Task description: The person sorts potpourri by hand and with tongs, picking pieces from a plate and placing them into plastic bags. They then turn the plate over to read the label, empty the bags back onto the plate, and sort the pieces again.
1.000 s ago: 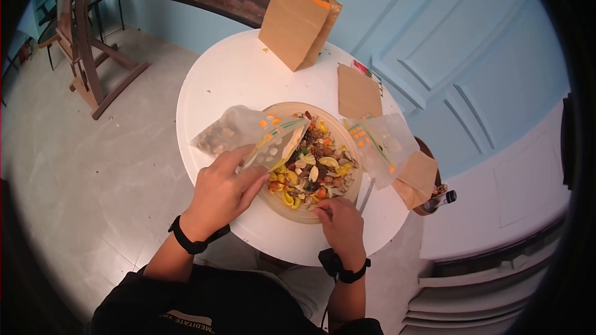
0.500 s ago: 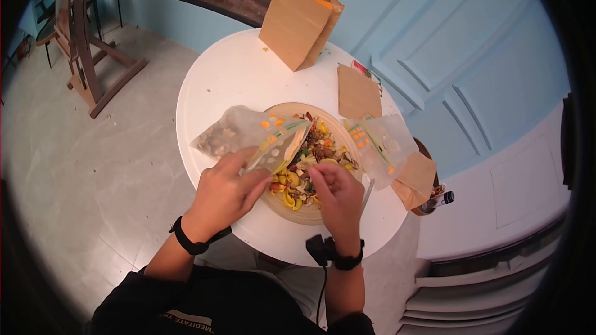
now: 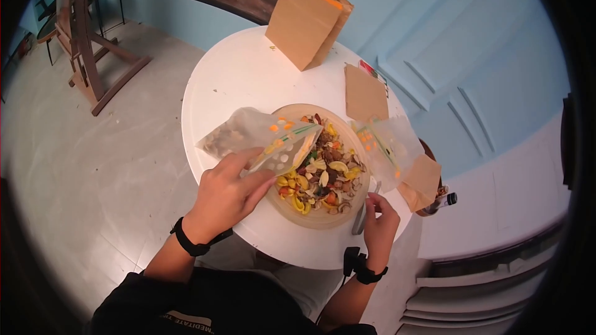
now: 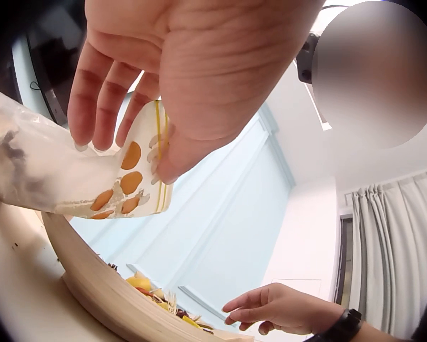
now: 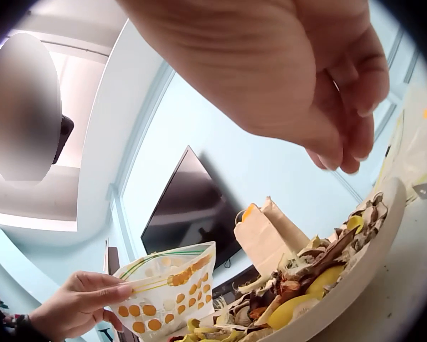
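Observation:
My left hand (image 3: 226,192) grips the rim of a translucent zip bag (image 5: 167,288) with orange dots, thumb on one side. The bag lies over the left side of a round wooden board (image 3: 292,217), its mouth facing the heap. Dried pieces, yellow, brown and orange, make up this heap (image 3: 323,177). Pale contents show in the bag's far end. Off the board's right edge, my right hand (image 3: 380,226) hovers with loosely bent fingers (image 5: 327,142) and nothing visible between them. Beside it lies a knife (image 3: 359,220), partly hidden.
A second zip bag (image 3: 394,149) lies right of the board, near a flat brown paper piece (image 3: 366,93) and a folded paper bag (image 3: 421,183). A brown paper carrier bag (image 3: 304,22) stands at the back of the round white table (image 3: 217,80). A bottle (image 3: 446,200) is beyond the right edge.
My right hand went from the board's front edge up over the heap by the bag's mouth, then away right to beside the knife. My left hand keeps its grip on the bag.

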Motion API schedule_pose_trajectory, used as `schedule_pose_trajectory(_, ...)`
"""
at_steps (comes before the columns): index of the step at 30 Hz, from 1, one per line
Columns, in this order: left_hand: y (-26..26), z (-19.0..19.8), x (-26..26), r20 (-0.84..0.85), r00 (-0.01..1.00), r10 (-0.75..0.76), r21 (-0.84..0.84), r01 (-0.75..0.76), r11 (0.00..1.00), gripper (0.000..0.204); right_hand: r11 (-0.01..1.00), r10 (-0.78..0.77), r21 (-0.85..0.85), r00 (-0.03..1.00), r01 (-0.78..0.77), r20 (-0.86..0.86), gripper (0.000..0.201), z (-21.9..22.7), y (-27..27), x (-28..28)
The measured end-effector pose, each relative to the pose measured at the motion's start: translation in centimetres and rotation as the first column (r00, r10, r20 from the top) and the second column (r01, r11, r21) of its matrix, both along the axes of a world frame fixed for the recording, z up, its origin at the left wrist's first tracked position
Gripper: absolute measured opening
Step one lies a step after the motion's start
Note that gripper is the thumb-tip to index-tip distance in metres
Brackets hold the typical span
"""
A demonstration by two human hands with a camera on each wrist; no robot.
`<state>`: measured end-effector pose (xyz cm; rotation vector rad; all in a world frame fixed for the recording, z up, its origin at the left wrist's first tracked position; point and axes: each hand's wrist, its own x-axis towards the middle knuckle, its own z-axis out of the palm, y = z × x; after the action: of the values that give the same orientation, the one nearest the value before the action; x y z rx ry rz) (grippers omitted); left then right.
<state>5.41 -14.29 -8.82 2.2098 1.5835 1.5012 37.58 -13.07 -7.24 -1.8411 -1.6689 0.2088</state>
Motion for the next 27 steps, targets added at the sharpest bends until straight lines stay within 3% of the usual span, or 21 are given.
schedule_pose_trajectory(7, 0.1, -0.1, 0.1, 0.019, 1.0, 0.005, -0.027, -0.004, 1.0, 0.013, 0.953, 0.303, -0.054, 0.917, -0.3, 0.261, 0.039, -0.2, -0.4, -1.9)
schedule_pose_trajectory(13, -0.2, 0.2, 0.0, 0.033, 0.999, 0.03, -0.042, -0.029, 0.999, 0.014, 0.962, 0.245, -0.135, 0.969, -0.237, 0.041, 0.031, -1.2, 0.6, -2.0)
schedule_pose_trajectory(19, 0.2, 0.2, 0.4, 0.018, 1.0, 0.018, -0.024, -0.017, 1.0, 0.014, 0.986, 0.14, -0.062, 0.976, -0.152, -0.167, 0.022, -1.9, 0.5, -1.8)
schedule_pose_trajectory(27, 0.4, 0.0, 0.9, 0.027, 1.0, 0.003, -0.036, -0.002, 0.999, 0.014, 0.988, 0.012, -0.12, 0.827, -0.096, -0.562, 0.027, -1.0, 0.4, -1.5)
